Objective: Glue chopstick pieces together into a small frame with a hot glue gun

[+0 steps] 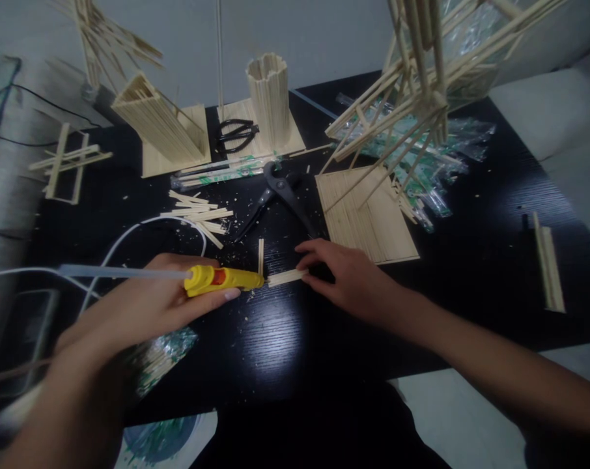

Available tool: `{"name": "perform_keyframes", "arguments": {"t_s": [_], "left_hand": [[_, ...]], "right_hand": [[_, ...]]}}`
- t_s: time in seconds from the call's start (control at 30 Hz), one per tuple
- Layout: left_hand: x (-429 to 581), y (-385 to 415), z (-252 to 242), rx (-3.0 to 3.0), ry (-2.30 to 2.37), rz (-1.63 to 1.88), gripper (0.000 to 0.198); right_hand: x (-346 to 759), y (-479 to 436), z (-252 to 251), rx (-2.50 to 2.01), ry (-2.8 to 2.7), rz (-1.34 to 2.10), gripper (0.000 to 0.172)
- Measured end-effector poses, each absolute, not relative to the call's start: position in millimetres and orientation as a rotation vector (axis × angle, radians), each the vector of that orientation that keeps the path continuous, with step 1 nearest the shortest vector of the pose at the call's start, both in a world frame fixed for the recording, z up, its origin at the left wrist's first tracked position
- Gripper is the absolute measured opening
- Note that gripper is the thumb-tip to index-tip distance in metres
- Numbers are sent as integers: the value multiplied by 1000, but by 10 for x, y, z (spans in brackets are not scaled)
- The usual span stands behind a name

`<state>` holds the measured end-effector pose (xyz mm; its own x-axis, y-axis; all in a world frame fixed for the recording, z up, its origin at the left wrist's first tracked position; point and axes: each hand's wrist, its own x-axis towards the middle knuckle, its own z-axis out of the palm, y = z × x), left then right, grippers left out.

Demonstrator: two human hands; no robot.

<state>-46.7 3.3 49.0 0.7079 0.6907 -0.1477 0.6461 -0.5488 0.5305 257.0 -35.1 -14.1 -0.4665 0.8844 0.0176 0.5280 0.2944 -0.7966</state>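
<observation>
My left hand is wrapped round a yellow hot glue gun, with a clear glue stick jutting from its back. The gun's nozzle points right and meets, or nearly meets, the end of a short bundle of wooden sticks low over the black table. Thumb and fingers of my right hand pinch the other end of that bundle. A short pair of sticks lies just beyond the nozzle. Farther back rest dark pliers with their handles spread, beside a pile of cut stick pieces.
Behind stand a slanted stick tower, a round stick tower and black scissors. At right, a tall stick frame rises near a flat stick panel and plastic wrappers. A white cord loops at left.
</observation>
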Motion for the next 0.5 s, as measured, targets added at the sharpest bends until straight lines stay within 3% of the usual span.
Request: {"name": "perform_keyframes", "arguments": {"t_s": [0.5], "left_hand": [[-417, 0, 446, 2330, 1059, 56, 34]], "right_hand": [[2578, -350, -163, -1235, -2111, 1028, 35]]}}
